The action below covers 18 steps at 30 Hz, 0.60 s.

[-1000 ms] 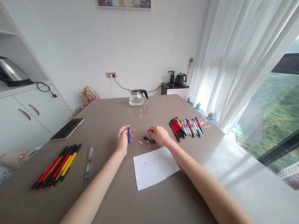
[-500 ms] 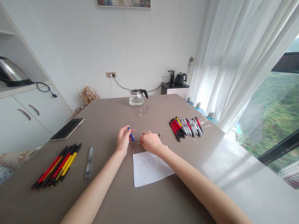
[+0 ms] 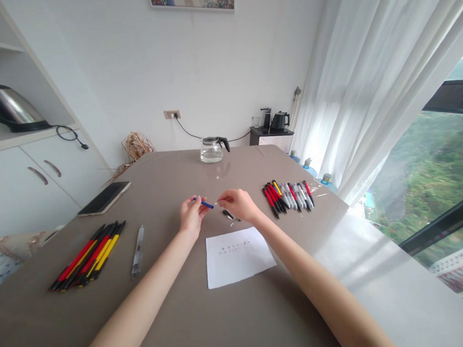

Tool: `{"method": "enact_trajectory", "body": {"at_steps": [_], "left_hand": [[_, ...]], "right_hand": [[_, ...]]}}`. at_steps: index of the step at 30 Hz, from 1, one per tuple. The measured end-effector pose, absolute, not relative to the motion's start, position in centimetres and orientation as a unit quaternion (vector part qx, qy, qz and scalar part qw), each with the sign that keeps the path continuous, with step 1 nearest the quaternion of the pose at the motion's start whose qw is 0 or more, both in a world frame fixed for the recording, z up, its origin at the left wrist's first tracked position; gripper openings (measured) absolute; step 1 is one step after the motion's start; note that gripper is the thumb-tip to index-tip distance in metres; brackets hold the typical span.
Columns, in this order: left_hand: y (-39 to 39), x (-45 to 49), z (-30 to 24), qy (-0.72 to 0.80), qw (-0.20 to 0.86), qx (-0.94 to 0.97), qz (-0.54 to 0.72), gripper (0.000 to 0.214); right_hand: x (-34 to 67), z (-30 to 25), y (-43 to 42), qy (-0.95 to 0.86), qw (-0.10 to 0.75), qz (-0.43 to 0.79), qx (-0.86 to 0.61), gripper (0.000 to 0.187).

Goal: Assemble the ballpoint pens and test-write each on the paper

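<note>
My left hand (image 3: 190, 217) holds a short blue pen barrel (image 3: 205, 204) above the grey-brown table (image 3: 186, 314), its open end pointing right. My right hand (image 3: 237, 203) pinches a small white part (image 3: 216, 203) just off that end, fingertips almost meeting the left hand's. Under the right hand a small black pen piece (image 3: 228, 214) and a thin pale refill (image 3: 234, 222) lie on the table. A white sheet of paper (image 3: 237, 255) with a line of small writing lies just nearer to me.
A row of red, black and grey pens (image 3: 288, 195) lies to the right. A bundle of red, yellow and black pens (image 3: 88, 255) and a clear pen (image 3: 137, 251) lie to the left. A dark notebook (image 3: 104, 197) and glass jug (image 3: 211, 150) stand farther back.
My left hand tipped the blue barrel from upright to nearly level. My right hand went left over the loose parts, then lifted with the small white part up to the barrel's end.
</note>
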State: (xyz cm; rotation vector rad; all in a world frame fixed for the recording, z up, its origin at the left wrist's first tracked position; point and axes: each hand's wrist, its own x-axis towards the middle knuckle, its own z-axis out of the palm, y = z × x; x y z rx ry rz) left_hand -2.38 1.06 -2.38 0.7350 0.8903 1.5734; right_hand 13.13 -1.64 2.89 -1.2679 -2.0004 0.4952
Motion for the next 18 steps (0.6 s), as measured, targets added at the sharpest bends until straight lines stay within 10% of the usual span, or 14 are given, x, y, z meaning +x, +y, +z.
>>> {"method": "enact_trajectory", "body": {"at_steps": [18], "left_hand": [[-0.7, -0.6, -1.2, 0.336, 0.598, 0.480, 0.547, 0.033]], "right_hand": [[13.9, 2.3, -0.3, -0.598, 0.529, 0.425, -0.426, 0.021]]}}
